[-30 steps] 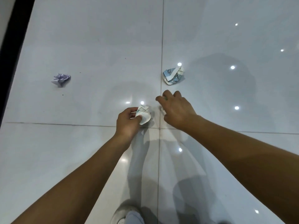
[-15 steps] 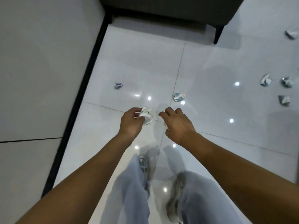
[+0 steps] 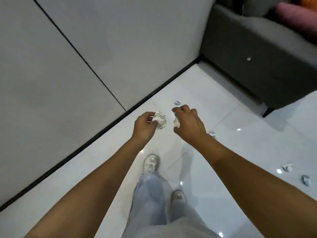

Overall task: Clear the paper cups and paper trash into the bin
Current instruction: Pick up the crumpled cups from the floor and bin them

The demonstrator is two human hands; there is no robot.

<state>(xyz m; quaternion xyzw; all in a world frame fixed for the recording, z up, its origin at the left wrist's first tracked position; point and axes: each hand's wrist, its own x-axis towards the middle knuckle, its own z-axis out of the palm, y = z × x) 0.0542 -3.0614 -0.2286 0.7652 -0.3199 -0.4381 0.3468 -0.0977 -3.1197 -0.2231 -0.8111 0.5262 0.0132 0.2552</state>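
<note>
Both hands, left (image 3: 143,128) and right (image 3: 188,123), grip what look like crumpled paper cups (image 3: 159,119) above the floor (image 3: 103,169).

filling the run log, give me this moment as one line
left hand: holds crumpled cup | right hand: holds crumpled paper | floor: more scraps | bin: not in view

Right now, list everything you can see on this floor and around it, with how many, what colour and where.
Crumpled paper cup: one, white, held in the left hand.
Crumpled paper piece: one, white with green print, held in the right hand.
Paper scraps on floor: four; purple beyond the hands, bluish white beside the right wrist, two at far right.
Sofa: one, dark grey, upper right.
Wall: grey panels, left.
Bin: none in view.
Shoes: two, white, below.
Hands: left, right, both shut on paper.
</note>
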